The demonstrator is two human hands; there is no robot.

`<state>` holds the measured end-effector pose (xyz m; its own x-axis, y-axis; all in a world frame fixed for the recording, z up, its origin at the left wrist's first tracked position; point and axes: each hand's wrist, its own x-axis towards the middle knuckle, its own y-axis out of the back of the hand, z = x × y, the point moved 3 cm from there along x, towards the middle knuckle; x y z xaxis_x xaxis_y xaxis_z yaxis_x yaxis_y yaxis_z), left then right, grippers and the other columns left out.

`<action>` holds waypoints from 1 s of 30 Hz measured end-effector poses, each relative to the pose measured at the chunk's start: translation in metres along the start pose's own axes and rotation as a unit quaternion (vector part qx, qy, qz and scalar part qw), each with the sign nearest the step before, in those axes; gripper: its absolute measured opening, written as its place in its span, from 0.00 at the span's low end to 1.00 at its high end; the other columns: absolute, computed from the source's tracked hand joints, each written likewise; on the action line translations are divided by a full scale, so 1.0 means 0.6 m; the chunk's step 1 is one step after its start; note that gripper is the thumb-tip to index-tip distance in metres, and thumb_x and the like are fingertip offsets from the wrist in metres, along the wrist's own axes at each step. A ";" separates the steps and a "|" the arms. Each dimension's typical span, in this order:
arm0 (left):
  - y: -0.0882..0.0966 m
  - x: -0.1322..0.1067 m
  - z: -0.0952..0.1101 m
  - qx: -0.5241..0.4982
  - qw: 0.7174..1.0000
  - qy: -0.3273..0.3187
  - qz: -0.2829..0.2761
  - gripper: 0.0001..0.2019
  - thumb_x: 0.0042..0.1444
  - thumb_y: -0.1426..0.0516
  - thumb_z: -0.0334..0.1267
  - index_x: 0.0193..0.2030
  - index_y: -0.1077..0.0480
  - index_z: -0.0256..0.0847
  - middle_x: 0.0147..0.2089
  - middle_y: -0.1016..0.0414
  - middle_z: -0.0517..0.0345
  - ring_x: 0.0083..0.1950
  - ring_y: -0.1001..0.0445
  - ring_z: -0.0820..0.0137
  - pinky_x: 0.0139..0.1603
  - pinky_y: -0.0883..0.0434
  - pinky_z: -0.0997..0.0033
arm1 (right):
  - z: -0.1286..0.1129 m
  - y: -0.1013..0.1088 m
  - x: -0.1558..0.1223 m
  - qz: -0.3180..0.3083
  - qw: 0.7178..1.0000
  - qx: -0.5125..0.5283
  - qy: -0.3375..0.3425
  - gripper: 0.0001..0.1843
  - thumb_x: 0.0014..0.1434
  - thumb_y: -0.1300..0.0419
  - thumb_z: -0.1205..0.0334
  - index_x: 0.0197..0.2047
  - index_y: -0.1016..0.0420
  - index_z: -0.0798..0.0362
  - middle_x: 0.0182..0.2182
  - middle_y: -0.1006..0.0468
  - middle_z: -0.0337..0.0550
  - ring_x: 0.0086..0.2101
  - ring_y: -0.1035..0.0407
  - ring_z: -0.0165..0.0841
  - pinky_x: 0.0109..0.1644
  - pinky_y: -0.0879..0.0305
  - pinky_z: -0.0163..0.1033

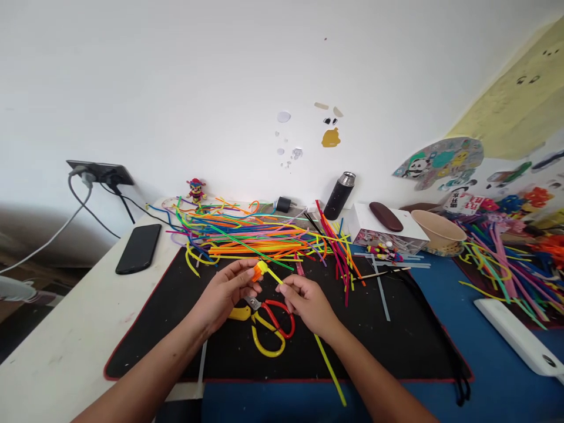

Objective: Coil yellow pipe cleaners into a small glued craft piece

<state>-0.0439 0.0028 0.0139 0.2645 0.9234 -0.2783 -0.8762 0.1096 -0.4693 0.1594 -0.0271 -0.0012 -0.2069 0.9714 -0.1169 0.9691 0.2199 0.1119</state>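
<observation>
Left hand (230, 291) pinches one orange-yellow piece (259, 269), right hand (311, 304) pinches one yellow stem (275, 277).

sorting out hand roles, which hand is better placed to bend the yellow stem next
Probably the right hand: it pinches the yellow stem, while the left hand is occupied holding the orange-yellow piece at its end. A yellow tail, seemingly the same stem, emerges below the right hand.

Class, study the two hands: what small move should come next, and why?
Probably wind the yellow strip around the orange-and-yellow piece: the left hand holds it, the right hand pinches the strip nearby, and a long tail seems to extend beyond.
</observation>
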 end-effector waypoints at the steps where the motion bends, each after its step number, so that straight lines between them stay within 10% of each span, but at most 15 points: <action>1: -0.002 -0.001 0.002 0.021 1.000 -0.016 -0.003 0.20 0.50 0.26 0.43 0.47 0.21 0.38 0.37 0.18 0.54 0.31 0.21 0.69 0.31 0.25 0.73 | -0.003 -0.002 -0.001 -0.002 1.000 -0.012 0.007 0.20 0.65 0.38 0.41 0.38 0.22 0.51 0.19 0.33 0.32 0.21 0.39 0.29 0.26 0.44 0.34; 14: -0.009 -0.011 0.039 0.266 0.959 -0.096 -0.010 0.18 0.54 0.32 0.55 0.38 0.19 0.41 0.26 0.27 0.59 0.25 0.30 0.69 0.26 0.33 0.72 | -0.048 0.011 -0.024 -0.084 0.958 -0.266 0.066 0.13 0.71 0.40 0.54 0.38 0.16 0.49 0.31 0.18 0.38 0.30 0.29 0.33 0.36 0.42 0.36; 30: -0.012 -0.021 0.032 0.449 0.879 -0.057 -0.149 0.16 0.61 0.38 0.52 0.34 0.20 0.41 0.28 0.26 0.58 0.28 0.31 0.69 0.29 0.37 0.73 | -0.079 0.021 -0.022 -0.136 0.907 -0.382 0.115 0.11 0.71 0.38 0.56 0.40 0.14 0.48 0.32 0.15 0.42 0.31 0.26 0.35 0.35 0.45 0.37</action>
<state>-0.0488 -0.0029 0.0369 0.5385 0.8302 -0.1443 -0.7540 0.5512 0.3574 0.1681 -0.0328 0.0482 -0.5327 0.8452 -0.0433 0.5194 0.3669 0.7718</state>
